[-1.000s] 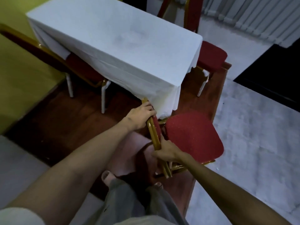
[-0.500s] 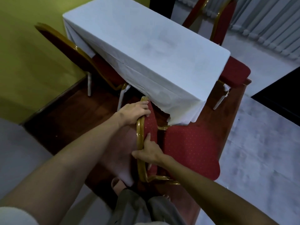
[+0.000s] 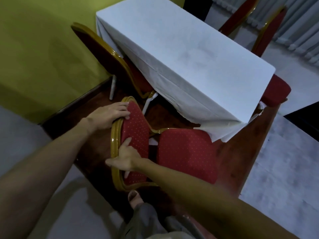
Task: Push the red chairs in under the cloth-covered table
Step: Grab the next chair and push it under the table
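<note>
A red chair (image 3: 186, 152) with a gold frame stands in front of me at the near corner of the white cloth-covered table (image 3: 181, 54). Its seat sits just outside the hanging cloth, touching the cloth's corner. My left hand (image 3: 110, 114) grips the top of the backrest. My right hand (image 3: 126, 156) holds the backrest's gold rim lower down. Another red chair (image 3: 103, 54) is tucked at the table's left side, its seat under the cloth. A third red chair (image 3: 274, 91) shows its seat past the table's right end.
A yellow-green wall (image 3: 34, 49) runs close on the left. The table and chairs stand on a dark wooden platform (image 3: 241, 161) set on pale floor. A further red chair (image 3: 265, 28) stands behind the table by grey curtains. My foot (image 3: 134, 199) is below the chair.
The chair has turned so its padded backrest faces up towards me, and its seat has shifted nearer the table's corner. My view has moved closer; both hands stay on the backrest.
</note>
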